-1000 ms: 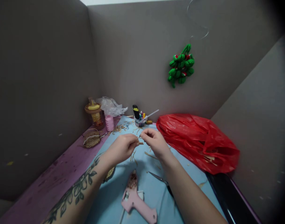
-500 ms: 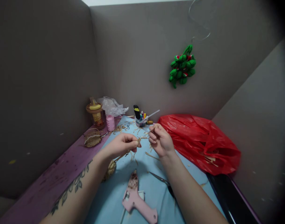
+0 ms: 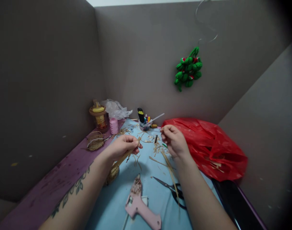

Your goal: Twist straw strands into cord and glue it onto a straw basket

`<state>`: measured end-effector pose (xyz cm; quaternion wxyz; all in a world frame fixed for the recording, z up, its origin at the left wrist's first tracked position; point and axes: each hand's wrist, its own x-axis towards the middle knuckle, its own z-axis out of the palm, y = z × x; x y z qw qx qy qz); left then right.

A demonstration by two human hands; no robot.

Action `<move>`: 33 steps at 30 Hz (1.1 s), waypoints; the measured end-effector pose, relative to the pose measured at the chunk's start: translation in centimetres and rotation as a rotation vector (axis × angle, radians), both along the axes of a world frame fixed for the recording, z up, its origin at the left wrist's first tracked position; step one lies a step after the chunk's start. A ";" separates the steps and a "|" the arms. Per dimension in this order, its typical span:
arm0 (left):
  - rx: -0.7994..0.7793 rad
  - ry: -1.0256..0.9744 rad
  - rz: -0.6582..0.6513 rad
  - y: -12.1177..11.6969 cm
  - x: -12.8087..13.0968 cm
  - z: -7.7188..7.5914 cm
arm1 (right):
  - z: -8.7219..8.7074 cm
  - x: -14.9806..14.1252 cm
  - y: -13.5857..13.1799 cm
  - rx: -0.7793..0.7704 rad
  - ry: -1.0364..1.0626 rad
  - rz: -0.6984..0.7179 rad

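Observation:
My left hand (image 3: 128,147) pinches a flat tan straw strip (image 3: 123,157) between thumb and fingers. The strip runs down to a small woven straw piece (image 3: 113,175), partly hidden behind my left forearm. My right hand (image 3: 173,139) is raised apart from it, fingers curled in a pinch; what lies between the fingertips is too small to make out. Below the hands a pink glue gun (image 3: 142,204) rests on the blue table cover. Black-handled scissors (image 3: 171,188) lie beside my right forearm, with a long loose straw strip (image 3: 171,171) across their handles.
Straw scraps litter the blue cover (image 3: 150,169). Behind stand a cup of pens (image 3: 144,124), a pink thread spool (image 3: 113,126) and a brown lidded cup (image 3: 99,118). A small woven basket (image 3: 95,143) sits left. A red plastic bag (image 3: 205,143) bulges at right.
My right hand has moved right and slightly up, away from my left. My left hand has shifted a little left, showing more of its strip. The scissors' handles are now uncovered.

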<state>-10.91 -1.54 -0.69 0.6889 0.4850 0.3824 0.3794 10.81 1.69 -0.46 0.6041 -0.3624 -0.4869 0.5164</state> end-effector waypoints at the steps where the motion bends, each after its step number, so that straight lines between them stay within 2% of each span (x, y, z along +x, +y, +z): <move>1: -0.005 -0.004 0.021 0.0 0.2 0.0 | -0.1 -0.2 0.0 -0.024 -0.079 0.031; 3: -0.011 -0.021 0.063 0.1 0.4 -0.1 | -0.6 -0.7 -0.1 -0.051 -0.173 0.089; 7: 0.004 -0.057 0.097 0.3 0.2 -0.4 | -1.3 -1.6 -0.2 -0.061 -0.222 0.145; 14: -0.021 -0.152 -0.004 0.0 0.0 -0.2 | -1.3 -1.8 -0.3 -0.074 -0.293 0.200; 15: -0.025 -0.162 -0.014 -0.1 0.1 0.0 | -1.3 -1.8 -0.3 -0.059 -0.335 0.165; 18: -0.024 -0.176 -0.041 -0.3 0.1 0.3 | -1.1 -2.1 -0.5 0.042 -0.495 -0.082; 20: -0.018 -0.175 -0.056 -0.3 0.1 0.3 | -0.9 -2.4 -0.9 0.103 -0.526 -0.134; 24: -0.018 -0.163 -0.103 -0.4 0.3 -0.2 | -0.5 -3.3 -1.8 0.139 -0.442 0.137; 26: -0.013 -0.164 -0.113 -0.4 0.5 -0.4 | -0.5 -3.8 -2.1 0.148 -0.457 0.174; 33: -0.036 -0.186 -0.026 -0.2 1.8 -0.4 | -1.8 -4.8 -2.0 0.100 -0.399 -0.040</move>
